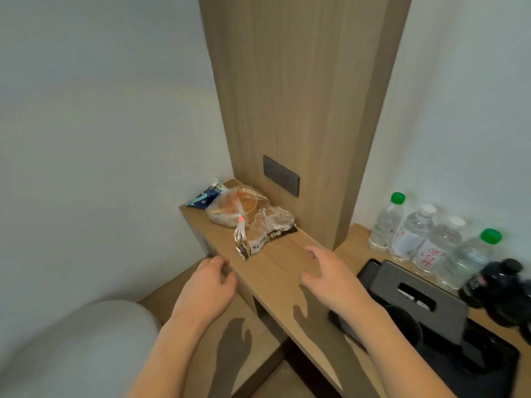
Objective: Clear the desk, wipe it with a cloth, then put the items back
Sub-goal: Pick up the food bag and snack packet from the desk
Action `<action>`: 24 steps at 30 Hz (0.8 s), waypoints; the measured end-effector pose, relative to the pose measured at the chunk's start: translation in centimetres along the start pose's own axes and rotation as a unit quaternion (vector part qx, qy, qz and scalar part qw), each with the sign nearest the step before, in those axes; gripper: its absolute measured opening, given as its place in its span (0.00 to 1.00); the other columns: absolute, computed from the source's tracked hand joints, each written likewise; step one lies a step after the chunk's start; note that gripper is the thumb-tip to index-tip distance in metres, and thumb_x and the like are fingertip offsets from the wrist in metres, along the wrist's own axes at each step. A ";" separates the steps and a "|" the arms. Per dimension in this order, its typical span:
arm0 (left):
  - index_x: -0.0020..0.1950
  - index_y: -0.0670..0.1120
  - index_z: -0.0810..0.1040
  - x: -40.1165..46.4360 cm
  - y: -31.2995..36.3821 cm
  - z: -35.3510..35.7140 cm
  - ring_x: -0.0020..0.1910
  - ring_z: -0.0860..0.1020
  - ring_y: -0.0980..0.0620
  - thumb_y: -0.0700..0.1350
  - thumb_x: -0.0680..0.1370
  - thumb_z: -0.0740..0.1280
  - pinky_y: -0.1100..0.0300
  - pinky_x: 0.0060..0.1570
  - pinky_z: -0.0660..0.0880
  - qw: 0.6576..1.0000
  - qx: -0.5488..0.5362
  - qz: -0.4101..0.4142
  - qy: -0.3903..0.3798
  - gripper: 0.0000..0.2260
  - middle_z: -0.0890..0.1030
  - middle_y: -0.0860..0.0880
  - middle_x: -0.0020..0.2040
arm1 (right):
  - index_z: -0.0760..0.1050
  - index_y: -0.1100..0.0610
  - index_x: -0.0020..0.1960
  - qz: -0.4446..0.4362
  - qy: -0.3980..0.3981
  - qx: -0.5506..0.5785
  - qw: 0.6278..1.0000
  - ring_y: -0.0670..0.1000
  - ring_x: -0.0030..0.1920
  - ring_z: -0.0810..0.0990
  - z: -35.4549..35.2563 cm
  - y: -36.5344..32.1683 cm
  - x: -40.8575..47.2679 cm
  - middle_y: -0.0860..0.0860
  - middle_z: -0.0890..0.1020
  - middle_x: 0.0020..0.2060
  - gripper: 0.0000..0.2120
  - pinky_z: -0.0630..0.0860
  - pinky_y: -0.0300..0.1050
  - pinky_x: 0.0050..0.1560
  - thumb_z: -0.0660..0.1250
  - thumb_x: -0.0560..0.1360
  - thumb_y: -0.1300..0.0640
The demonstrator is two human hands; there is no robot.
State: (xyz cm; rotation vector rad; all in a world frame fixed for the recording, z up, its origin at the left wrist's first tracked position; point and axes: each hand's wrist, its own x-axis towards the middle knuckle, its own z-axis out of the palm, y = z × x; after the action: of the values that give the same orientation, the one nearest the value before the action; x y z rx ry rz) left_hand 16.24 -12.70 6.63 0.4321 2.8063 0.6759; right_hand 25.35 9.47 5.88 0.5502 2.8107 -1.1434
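Two hands, left (207,285) and right (330,272), are held apart over the worktop (290,271), fingers loose, nothing gripped. Clearing is judged barely begun: bags (247,212) are heaped at its far corner. A forward reach is needed next.

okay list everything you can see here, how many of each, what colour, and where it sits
Desk: one, light wood, running from the wall toward the camera.
Clear bag with orange contents: one, far end of the desk.
Blue snack packet: one, blue and white, behind that bag at the far edge.
Crumpled clear wrapper: one, beside the bag, near the wood panel.
Wall socket plate: one, dark grey, on the wood panel.
Water bottles: four, clear, two with green caps, two white, on the right counter.
Dark bottle: one, black, right edge.
Tissue box: one, grey, on a black tray.
Left hand: open, at the desk's left edge.
Right hand: open, above the desk.
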 end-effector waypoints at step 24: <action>0.80 0.54 0.57 35.7 2.0 17.2 0.80 0.51 0.38 0.50 0.80 0.64 0.42 0.76 0.54 0.967 0.087 0.054 -0.233 0.30 0.49 0.42 0.82 | 0.68 0.45 0.69 0.355 0.019 0.160 0.921 0.47 0.64 0.74 7.9 8.3 16.8 0.43 0.74 0.63 0.21 0.71 0.44 0.64 0.66 0.78 0.55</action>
State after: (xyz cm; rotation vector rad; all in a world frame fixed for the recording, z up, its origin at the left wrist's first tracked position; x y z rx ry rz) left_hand -11.70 7.88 -12.52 0.6820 2.4107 0.2940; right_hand 11.88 14.66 -8.46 1.4651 2.1032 -1.3892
